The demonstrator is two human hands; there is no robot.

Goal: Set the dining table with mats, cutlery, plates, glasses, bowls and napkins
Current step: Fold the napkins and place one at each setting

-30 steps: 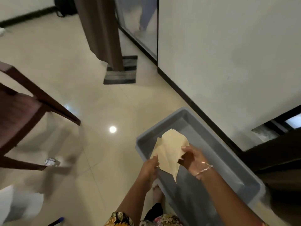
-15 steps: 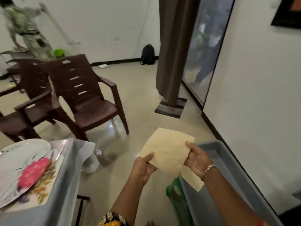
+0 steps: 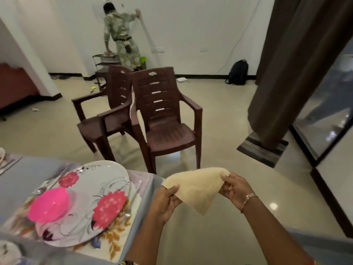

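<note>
While both hands pinch it, the cream napkin [image 3: 198,186] hangs spread in the air just off the table's [image 3: 17,180] near corner, one point drooping. Left hand [image 3: 166,199]: thumb and fingers nip the left corner. Right hand [image 3: 234,190], bracelet at wrist: fingers curled on the right corner. At that table corner: floral plate [image 3: 107,175] on a patterned mat [image 3: 114,238], pink bowl [image 3: 48,205] upright on the plate's left part, blurred cutlery [image 3: 136,189] along its right rim. Two brown chairs [image 3: 166,119] beyond.
</note>
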